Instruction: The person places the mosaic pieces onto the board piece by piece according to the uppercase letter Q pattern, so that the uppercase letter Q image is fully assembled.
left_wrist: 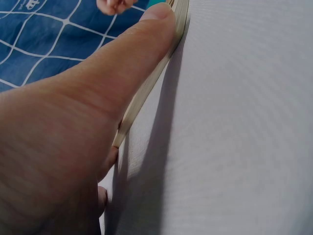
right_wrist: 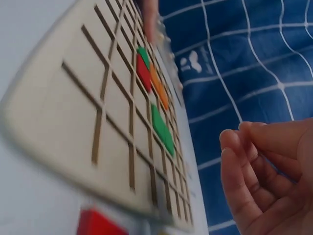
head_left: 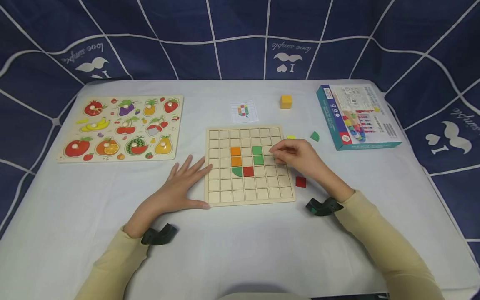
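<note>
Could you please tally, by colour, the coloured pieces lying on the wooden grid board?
Orange pieces: 2
Green pieces: 3
Red piece: 1
Total on the wooden grid board: 6

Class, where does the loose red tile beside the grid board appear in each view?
Head: the red tile lies just right of the grid board, beside its lower half.
Left wrist: not in it.
Right wrist: the red tile, blurred, at the bottom edge, left of centre.
Shared landmark: the grid board, only its edge showing in the left wrist view.
</note>
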Demonstrator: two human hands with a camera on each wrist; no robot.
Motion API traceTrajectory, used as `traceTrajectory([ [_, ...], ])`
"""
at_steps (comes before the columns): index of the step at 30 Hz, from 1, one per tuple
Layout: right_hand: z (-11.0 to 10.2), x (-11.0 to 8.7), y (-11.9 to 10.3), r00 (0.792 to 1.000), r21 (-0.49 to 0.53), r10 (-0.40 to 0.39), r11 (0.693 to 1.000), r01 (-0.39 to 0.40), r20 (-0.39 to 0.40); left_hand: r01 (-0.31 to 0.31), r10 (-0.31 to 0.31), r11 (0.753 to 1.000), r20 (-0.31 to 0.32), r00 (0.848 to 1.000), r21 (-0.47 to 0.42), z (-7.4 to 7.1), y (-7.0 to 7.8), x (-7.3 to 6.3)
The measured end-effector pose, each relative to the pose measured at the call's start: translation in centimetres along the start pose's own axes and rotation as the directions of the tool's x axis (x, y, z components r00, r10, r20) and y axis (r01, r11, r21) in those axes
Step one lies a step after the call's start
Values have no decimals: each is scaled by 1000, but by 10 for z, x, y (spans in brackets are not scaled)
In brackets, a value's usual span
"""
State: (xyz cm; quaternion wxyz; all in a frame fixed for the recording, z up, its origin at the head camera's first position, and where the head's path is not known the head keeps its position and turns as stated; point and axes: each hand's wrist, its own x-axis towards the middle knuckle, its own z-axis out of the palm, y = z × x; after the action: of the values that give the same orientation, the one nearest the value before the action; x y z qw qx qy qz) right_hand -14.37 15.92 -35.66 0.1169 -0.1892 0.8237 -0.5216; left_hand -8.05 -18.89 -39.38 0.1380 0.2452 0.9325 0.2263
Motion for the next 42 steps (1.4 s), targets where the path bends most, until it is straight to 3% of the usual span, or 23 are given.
traceTrajectory([
  [4, -25, -16, 10, 999, -15, 19, 1000, -20, -44, 3, -3, 1000, 3, 1000, -5, 0, 0, -1],
  [8, -41, -30, 25, 990, -65, 80, 994, -88, -118, 3, -3, 1000, 1, 1000, -9, 0, 0, -1],
  [15, -54, -34, 46, 963, -244, 94, 957, -157, -253, 1, -1, 1000, -1, 1000, -5, 1, -1, 0],
  [20, -57, -36, 54, 981, -334, 101, 930, -153, -168, -3, 3, 1000, -3, 1000, -11, 2, -1, 0],
  [24, -56, -39, 57, 992, -371, 65, 923, -100, -107, -3, 3, 1000, -4, 1000, -6, 1, -1, 0],
  [32, -43, -23, 60, 986, -384, -41, 923, -24, -159, -1, 0, 1000, -2, 1000, -10, -1, -1, -1],
  [42, -29, -10, 56, 987, -386, -32, 922, -32, -158, -1, 1, 1000, -2, 1000, -9, 0, -1, 0],
])
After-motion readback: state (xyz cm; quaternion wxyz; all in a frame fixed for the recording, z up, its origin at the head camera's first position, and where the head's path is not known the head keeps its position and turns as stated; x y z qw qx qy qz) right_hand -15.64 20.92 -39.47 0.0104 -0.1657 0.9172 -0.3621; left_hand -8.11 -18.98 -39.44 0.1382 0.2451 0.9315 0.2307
